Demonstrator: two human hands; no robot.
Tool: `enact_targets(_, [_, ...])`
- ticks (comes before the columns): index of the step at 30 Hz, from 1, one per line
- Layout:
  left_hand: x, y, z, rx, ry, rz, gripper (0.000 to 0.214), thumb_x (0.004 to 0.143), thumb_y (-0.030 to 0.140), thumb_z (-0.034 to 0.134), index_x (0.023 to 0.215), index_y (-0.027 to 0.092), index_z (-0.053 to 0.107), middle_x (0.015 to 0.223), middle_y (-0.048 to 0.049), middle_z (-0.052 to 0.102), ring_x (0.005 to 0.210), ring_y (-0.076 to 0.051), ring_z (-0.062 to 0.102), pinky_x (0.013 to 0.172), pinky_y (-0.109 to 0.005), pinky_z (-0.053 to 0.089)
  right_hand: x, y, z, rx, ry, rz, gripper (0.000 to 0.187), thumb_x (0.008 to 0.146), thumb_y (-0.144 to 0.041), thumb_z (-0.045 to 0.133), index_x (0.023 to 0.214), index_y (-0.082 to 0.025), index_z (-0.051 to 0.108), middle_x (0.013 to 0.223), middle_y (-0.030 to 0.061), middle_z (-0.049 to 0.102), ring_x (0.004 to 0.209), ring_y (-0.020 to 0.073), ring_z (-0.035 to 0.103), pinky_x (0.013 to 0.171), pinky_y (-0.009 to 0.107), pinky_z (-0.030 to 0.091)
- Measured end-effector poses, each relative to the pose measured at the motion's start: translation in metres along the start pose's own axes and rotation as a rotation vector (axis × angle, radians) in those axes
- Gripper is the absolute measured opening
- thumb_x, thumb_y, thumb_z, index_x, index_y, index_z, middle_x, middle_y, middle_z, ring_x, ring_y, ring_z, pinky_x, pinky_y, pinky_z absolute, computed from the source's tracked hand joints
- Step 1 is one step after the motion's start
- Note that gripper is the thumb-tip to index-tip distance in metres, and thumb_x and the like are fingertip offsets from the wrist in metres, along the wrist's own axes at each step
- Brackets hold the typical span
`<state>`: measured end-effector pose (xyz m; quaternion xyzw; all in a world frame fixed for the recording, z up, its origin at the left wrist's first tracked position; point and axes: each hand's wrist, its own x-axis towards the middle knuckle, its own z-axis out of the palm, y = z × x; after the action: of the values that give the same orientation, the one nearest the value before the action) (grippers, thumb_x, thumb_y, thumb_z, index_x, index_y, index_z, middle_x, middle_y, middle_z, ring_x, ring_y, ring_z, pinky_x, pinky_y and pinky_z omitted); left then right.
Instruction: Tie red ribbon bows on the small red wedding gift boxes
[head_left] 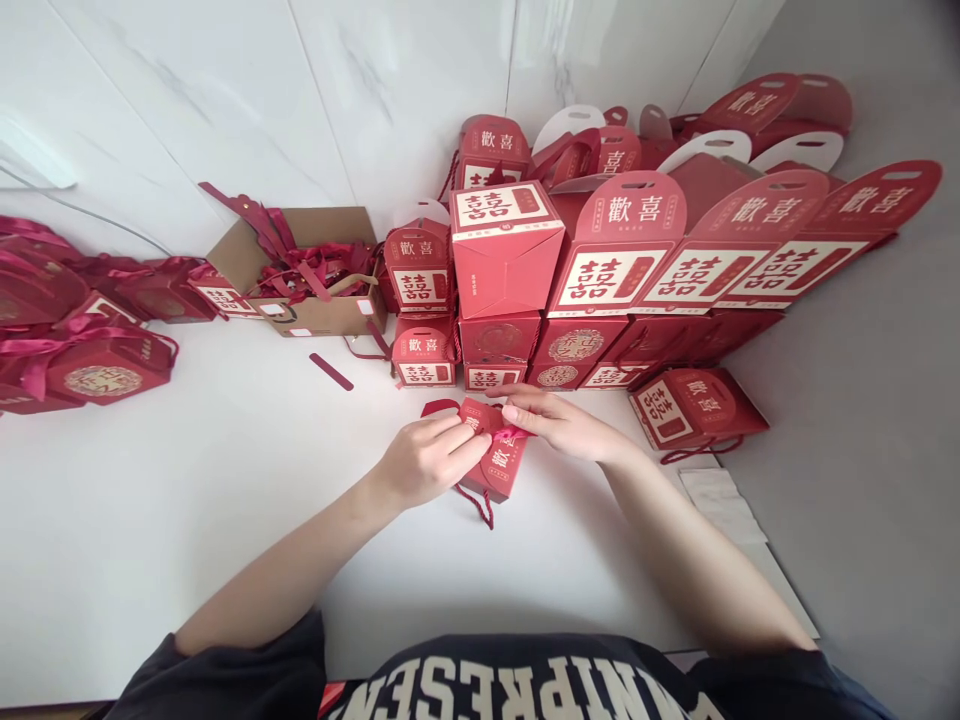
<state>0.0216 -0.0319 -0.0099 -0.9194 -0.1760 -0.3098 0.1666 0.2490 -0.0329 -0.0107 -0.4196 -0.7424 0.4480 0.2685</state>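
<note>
Left hand [433,458] and right hand [556,420] pinch ribbon [510,434] on the box [501,478]. It seems light, easily creased; its cord [491,516] suits lifting.

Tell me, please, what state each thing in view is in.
Left hand, fingers curled near the pink ribbon.
Right hand, thumb by the ribbon.
Pink ribbon, partly covered; knot unclear.
Red box under the hands, partly hidden.
Carton, open, filled.
Dark red strip, lying loose.
Boxes by the wall, stacked.
Box at right, apart from the stack.
</note>
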Motion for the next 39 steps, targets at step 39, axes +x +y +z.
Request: enact_targets(39, [-0.001, -0.072, -0.025, -1.191, -1.013, -1.021, 0.034, 0.072, 0.048, 0.072, 0.069, 0.015, 0.064, 0.050, 0.0030, 0.049, 0.042, -0.007, 0.041, 0.040, -0.019, 0.031, -0.011, -0.002, -0.010, 0.090, -0.054, 0.028, 0.039, 0.090, -0.046, 0.055, 0.065, -0.017, 0.058, 0.112, 0.0087, 0.066, 0.102, 0.0220, 0.060, 0.090, 0.035, 0.043])
